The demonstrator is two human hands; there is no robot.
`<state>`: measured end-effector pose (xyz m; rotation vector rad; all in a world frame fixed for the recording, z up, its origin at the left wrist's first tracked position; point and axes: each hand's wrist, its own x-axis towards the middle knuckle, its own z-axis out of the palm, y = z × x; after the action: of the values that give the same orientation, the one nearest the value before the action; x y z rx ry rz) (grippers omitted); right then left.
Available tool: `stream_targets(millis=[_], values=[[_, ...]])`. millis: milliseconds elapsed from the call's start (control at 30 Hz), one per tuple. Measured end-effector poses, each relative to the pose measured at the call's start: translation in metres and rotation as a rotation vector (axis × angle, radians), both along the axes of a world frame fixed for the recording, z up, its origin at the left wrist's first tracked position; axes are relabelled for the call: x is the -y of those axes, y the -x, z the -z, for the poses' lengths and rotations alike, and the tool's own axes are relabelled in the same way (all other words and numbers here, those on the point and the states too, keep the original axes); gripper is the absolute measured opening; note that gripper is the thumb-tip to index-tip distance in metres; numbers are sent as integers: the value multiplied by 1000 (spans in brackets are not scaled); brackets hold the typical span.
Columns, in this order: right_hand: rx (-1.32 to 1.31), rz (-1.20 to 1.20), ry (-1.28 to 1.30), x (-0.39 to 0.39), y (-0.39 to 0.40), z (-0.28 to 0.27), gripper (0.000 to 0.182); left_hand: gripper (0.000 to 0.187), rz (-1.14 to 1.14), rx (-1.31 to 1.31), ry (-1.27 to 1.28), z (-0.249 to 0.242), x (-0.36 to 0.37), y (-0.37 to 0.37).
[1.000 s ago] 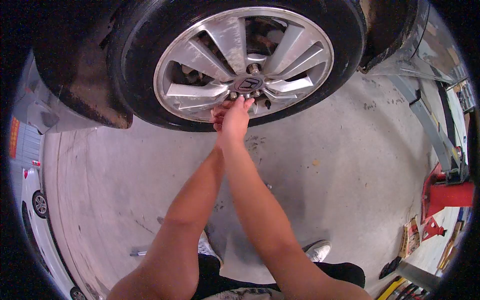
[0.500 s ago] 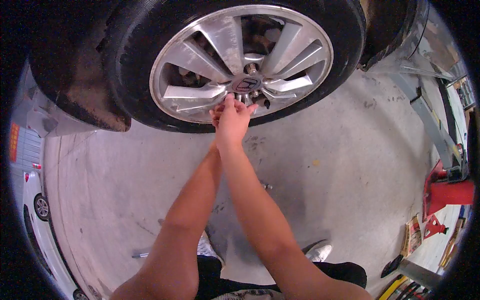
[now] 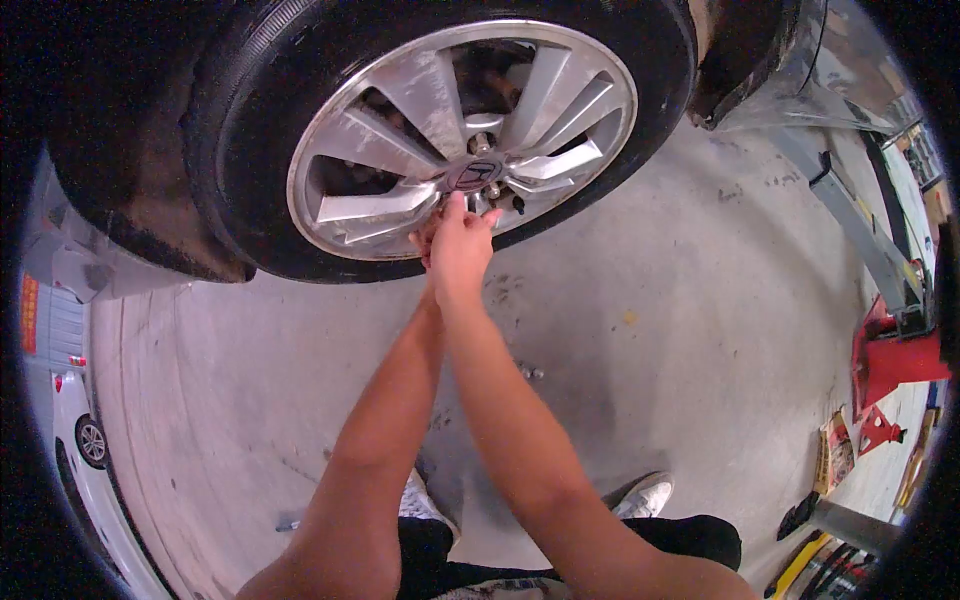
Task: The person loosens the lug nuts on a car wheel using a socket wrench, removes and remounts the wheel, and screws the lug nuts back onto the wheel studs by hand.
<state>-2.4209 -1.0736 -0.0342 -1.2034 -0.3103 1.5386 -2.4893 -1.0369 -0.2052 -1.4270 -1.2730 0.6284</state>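
Observation:
A car wheel with a worn silver alloy rim (image 3: 405,90) and black tyre (image 3: 250,150) fills the top of the head view. Its centre cap (image 3: 474,175) has an H badge; a lug nut (image 3: 481,142) shows above it. My right hand (image 3: 462,250) is at the lower part of the hub, fingers bent in toward the lug holes, one fingertip just under the cap. What they grip is hidden. Behind and left of it, my left hand (image 3: 424,240) is mostly covered, only bits of its fingers showing against the rim.
Small shiny metal pieces (image 3: 530,371) lie on the concrete floor (image 3: 640,400) below the wheel. A grey lift arm (image 3: 855,215) and red lift base (image 3: 900,362) stand at right, with a red jack stand (image 3: 880,432) nearby. A white car (image 3: 90,500) is at far left.
The view has shifted a little, so the wheel sits slightly lower and further left. Both hands remain at the lower hub, the left one now more covered by the right.

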Motion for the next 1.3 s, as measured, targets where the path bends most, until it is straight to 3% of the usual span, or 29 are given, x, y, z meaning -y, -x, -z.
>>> stream_targets(millis=[33,167,333,433,567,600,633,700,767,833,900,1000,1100,1233,1300], values=[[-5,19,-19,2,2,1,38,59,39,-506,5,3,-5,4],[-10,27,-54,6,2,11,37,45,-224,80,296,-3,-6,-9],[-30,-42,-78,0,-3,22,34,47,-310,387,426,-55,9,-29],[-176,-126,-57,-8,3,30,37,56,-172,1037,112,-58,19,-28],[-356,-275,42,-8,-23,36,38,69,-3,1552,-190,-63,24,-30],[-199,-225,-26,2,-37,30,40,73,41,1614,-241,-64,23,-31],[148,-230,-91,7,-55,50,41,76,87,1666,-306,-66,24,-33],[95,-201,-23,33,-106,52,40,91,97,1769,-236,-80,25,-36],[274,-196,109,54,-144,123,31,102,92,1806,-194,-79,25,-35],[1124,-530,-27,93,-178,208,35,102,113,1797,-195,-77,24,-34],[1270,-787,-64,129,-193,248,44,101,129,1785,-194,-76,24,-35],[1259,-861,46,154,-191,215,47,101,164,1726,-271,-75,27,-37],[1319,-814,-95,164,-190,232,38,101,67,1770,-206,-78,25,-36],[1302,-803,-212,159,-190,242,25,102,104,1765,-222,-82,25,-37],[1307,-755,-124,154,-188,236,20,99,76,1757,-230,-84,26,-39]])
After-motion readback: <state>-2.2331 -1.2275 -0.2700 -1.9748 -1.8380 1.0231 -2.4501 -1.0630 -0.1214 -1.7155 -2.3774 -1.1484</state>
